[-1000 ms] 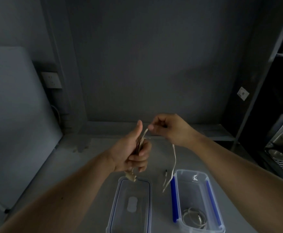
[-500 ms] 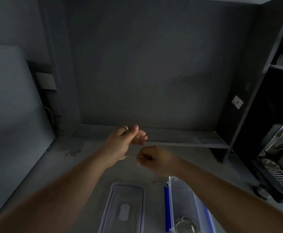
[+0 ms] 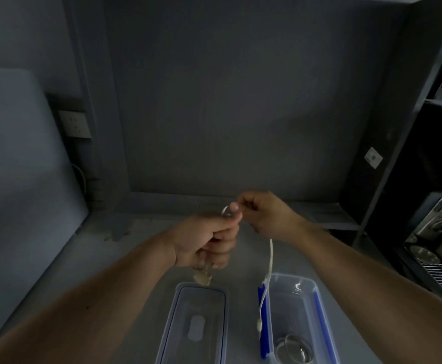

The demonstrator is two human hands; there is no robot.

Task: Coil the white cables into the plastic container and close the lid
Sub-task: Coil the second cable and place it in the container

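My left hand (image 3: pixel 206 241) is closed around a bundle of white cable (image 3: pixel 270 261), with loops sticking out above the fist and a plug end hanging below it. Just to its right, my right hand (image 3: pixel 263 214) pinches the same cable near the top of the bundle. The free tail hangs down from the right hand and ends in a small connector beside the clear plastic container (image 3: pixel 317 298). That container has blue side clips and holds another coiled white cable (image 3: pixel 293 349). Its clear lid (image 3: pixel 221 308) lies flat to the left.
A grey counter (image 3: pixel 135 248) carries everything, backed by a grey wall with a socket plate (image 3: pixel 75 123) on the left. Dark shelving (image 3: pixel 403 153) stands on the right, with a shiny metal appliance (image 3: pixel 440 232) beside it.
My right hand rose from below the left hand to the top of the bundle, bringing the cable over. The hanging tail is in view again. The camera tilted down slightly.
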